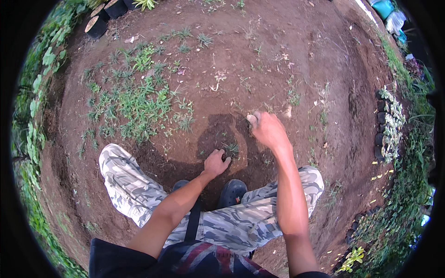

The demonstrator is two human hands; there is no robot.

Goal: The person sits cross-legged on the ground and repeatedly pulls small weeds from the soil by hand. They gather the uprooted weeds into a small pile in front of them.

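Note:
My left hand [216,162] is low over the bare brown soil [194,139], its fingers curled beside a small tuft of spiky grass [232,148]. A dark spot shows between thumb and fingers; whether it is soil, a root or shadow is unclear. Farther forward and to the right, my right hand [268,128] is bent down with its fingers bunched. Its fingertips are partly hidden, so anything pinched there cannot be made out. The shadow of my head falls on the ground between the two hands.
Green weeds [142,104] grow in a patch ahead on the left. Black plant pots [96,27] stand at the far left, and variegated potted plants [392,125] line the right side. My dark clogs [233,193] are just below my left hand. Leafy vines [36,85] border the left edge.

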